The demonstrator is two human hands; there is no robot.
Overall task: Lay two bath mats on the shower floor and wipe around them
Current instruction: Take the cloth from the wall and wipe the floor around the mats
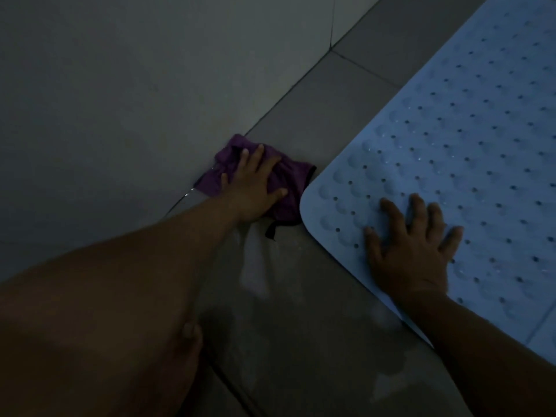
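Observation:
A pale blue bath mat (469, 139) with rows of small holes and bumps lies flat on the grey tiled shower floor, filling the right side of the view. My right hand (412, 248) rests flat on its near corner, fingers spread. A crumpled purple cloth (285, 203) lies on the floor where tile meets wall, just left of the mat's corner. My left hand (255, 185) presses down on the cloth with fingers spread over it. Only one mat is in view.
The grey wall (120, 85) rises on the left, meeting the floor along a diagonal grout line. Wet streaks (255, 266) shine on the floor tile below the cloth. My bare knee and leg (90, 326) fill the lower left. The light is dim.

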